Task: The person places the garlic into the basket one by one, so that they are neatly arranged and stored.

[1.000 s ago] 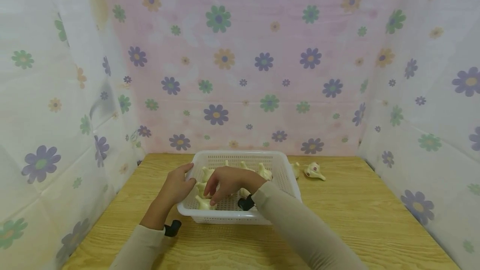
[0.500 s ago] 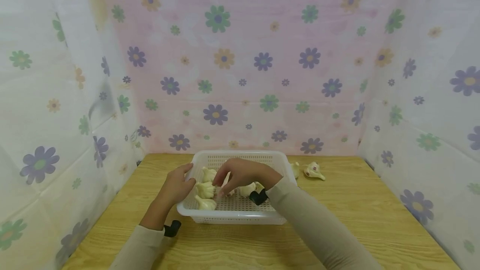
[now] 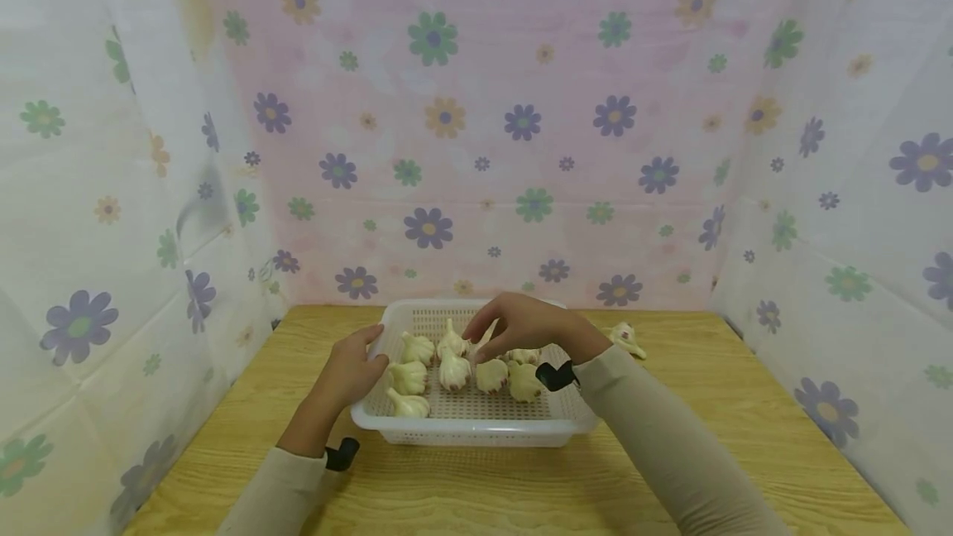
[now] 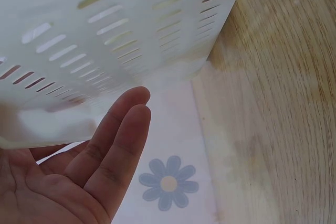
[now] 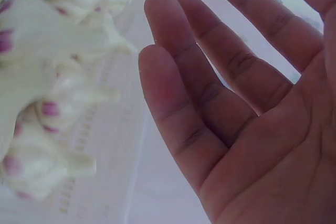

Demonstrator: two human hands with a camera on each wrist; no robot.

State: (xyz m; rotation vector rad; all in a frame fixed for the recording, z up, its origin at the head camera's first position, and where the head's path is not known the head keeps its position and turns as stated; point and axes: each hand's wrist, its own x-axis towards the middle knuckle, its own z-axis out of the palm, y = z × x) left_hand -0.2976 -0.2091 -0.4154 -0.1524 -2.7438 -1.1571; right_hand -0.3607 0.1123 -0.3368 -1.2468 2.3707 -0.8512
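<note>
A white perforated plastic basket (image 3: 476, 427) holds several pale garlic bulbs (image 3: 409, 377), some with purple-pink marks at the root end. My left hand (image 3: 353, 366) holds its left rim, thumb over the edge; in the left wrist view the loosely straight fingers (image 4: 123, 145) are on the outer side, below the rim. Over the bulbs in the back right part of the basket is my right hand (image 3: 524, 327), its fingertips close to a bulb there. The right wrist view shows that palm bare and its fingers (image 5: 163, 80) extended, beside a cluster of bulbs (image 5: 39, 156).
One more garlic bulb (image 3: 627, 340) lies on the wooden table (image 3: 707, 412) to the right of the basket, partly behind my right wrist. Flower-patterned cloth (image 3: 476, 147) hangs at the back and both sides. A dark camera mount sits on each wrist.
My right hand has moved right and slightly back across the basket, uncovering bulbs at the left and middle. The left hand and the basket stay in place.
</note>
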